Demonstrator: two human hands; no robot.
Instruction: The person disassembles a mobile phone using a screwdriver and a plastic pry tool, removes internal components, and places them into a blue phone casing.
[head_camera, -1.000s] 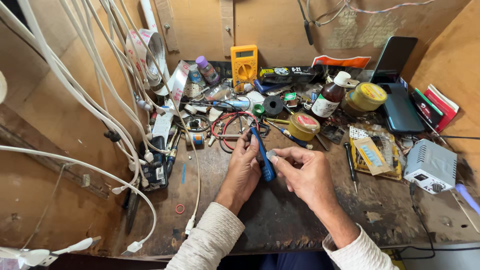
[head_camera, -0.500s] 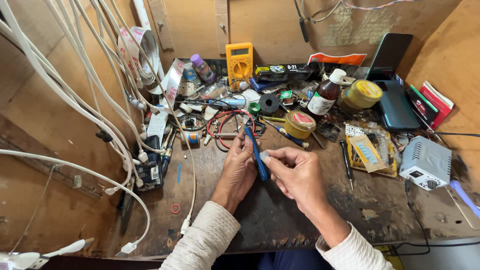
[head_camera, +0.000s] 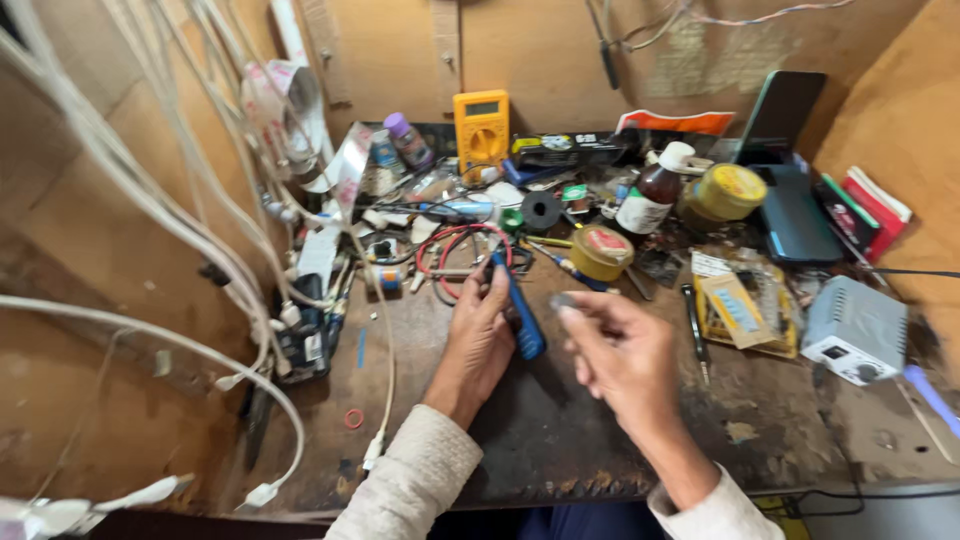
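- Head view looks down on a dark, worn workbench (head_camera: 560, 450) crowded with tools along its back edge.
- Left hand (head_camera: 480, 335) is wrapped around a blue-handled tool (head_camera: 520, 315); the handle lies across the fingers (head_camera: 492, 290), its lower end sticking out past the palm toward the front edge, its upper end pointing at the back of the bench.
- Right hand (head_camera: 620, 350) is blurred, just beside the blue handle without touching it; thumb and forefinger (head_camera: 580, 310) pinch a small grey piece (head_camera: 563, 299) that sits at the fingertips, too blurred to identify.
- Both hands hover over the middle of the bench, near each other.
- Red wire loop (head_camera: 455, 255) lies just behind the left hand.
- Round yellow tin (head_camera: 601, 252) sits behind the right hand, a brown bottle with a white cap (head_camera: 650, 195) further back.
- Yellow multimeter (head_camera: 481, 130) leans at the back edge.
- Yellow-lidded jar (head_camera: 728, 192) stands right of the bottle, beside a dark phone (head_camera: 795, 215).
- Grey box unit (head_camera: 855, 328) rests near the right edge.
- White cables (head_camera: 200, 230) hang down the left side.
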